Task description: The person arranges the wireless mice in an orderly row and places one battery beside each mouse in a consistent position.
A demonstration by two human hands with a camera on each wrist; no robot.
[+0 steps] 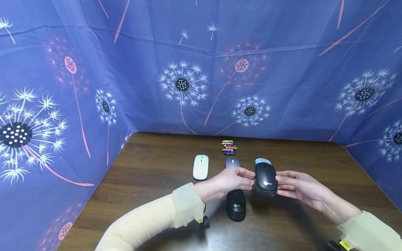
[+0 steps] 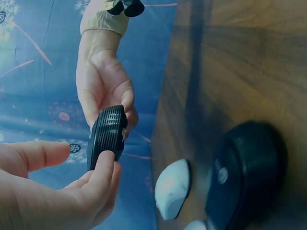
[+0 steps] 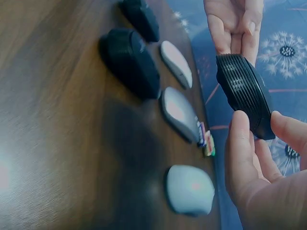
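A black computer mouse (image 1: 266, 177) with a pale logo is held above the table, its ribbed side (image 3: 242, 86) showing in the right wrist view. My right hand (image 1: 303, 188) pinches it from the right between thumb and fingers. From the left, my left hand (image 1: 235, 179) reaches to it; its nearly straight fingers (image 2: 103, 167) touch the mouse while the thumb stands apart. Below the left hand, another black mouse (image 1: 236, 205) rests on the table. The left hand partly covers a grey mouse (image 1: 232, 162).
A white mouse (image 1: 200, 167) lies left of the grey one. The held mouse partly hides a pale silver mouse (image 1: 262, 160). Several small colourful batteries (image 1: 228, 148) lie farther back. One more black mouse (image 3: 139, 20) appears in the right wrist view. A patterned blue cloth (image 1: 141, 87) hangs behind the table.
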